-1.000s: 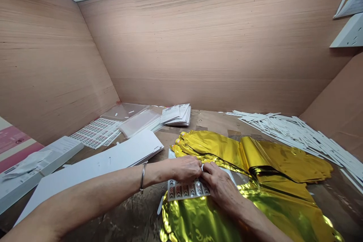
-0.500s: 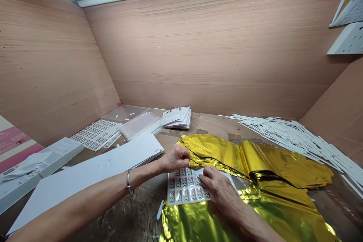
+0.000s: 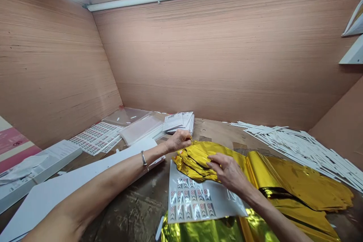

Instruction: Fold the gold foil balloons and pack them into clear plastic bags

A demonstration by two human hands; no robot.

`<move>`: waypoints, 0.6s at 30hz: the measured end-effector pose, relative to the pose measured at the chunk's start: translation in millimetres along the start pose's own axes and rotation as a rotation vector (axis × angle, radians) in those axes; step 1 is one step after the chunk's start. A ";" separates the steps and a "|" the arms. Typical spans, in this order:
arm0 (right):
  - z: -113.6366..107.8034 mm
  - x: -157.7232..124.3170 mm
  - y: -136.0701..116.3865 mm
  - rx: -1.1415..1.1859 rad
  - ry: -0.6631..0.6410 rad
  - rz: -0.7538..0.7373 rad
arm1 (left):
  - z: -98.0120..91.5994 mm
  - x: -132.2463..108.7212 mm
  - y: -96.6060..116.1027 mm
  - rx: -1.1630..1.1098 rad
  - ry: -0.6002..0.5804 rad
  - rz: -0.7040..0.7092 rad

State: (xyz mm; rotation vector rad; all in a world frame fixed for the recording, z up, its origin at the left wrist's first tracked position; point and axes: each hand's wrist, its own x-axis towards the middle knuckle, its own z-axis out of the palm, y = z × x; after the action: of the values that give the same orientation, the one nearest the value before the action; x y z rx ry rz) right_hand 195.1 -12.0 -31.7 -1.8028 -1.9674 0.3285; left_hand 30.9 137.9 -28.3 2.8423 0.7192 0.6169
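We see left hand [image 3: 179, 140] clenched on upper end of gold foil balloon bunch [image 3: 195, 162], bracelet [image 3: 144, 160] on wrist. Right hand [image 3: 228, 174] rests on same bunch, fingers spread, not gripping. Bunch lies on worktable [image 3: 218, 130], just above sticker sheet in clear sleeve [image 3: 195, 200]. Larger gold foil [image 3: 300, 185] lies at right, white strips [image 3: 297, 143] piled behind it, printed sheets [image 3: 178, 123] beyond left hand
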 end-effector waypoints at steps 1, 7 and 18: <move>1.9 8.4 3.3 -0.001 0.014 0.012 | 4.3 2.9 -3.0 0.008 -0.011 0.010; 28.1 39.4 22.5 0.017 0.036 0.046 | 21.1 11.6 -19.8 0.041 -0.093 0.093; 41.5 55.4 29.9 0.026 0.034 0.092 | 25.3 17.9 -29.3 0.044 -0.190 0.217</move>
State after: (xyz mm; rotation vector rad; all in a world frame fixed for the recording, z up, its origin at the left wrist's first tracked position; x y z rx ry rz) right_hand 199.1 51.2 -72.5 -1.8741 -1.8525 0.3482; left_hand 43.6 171.2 -51.7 2.9903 0.4023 0.3541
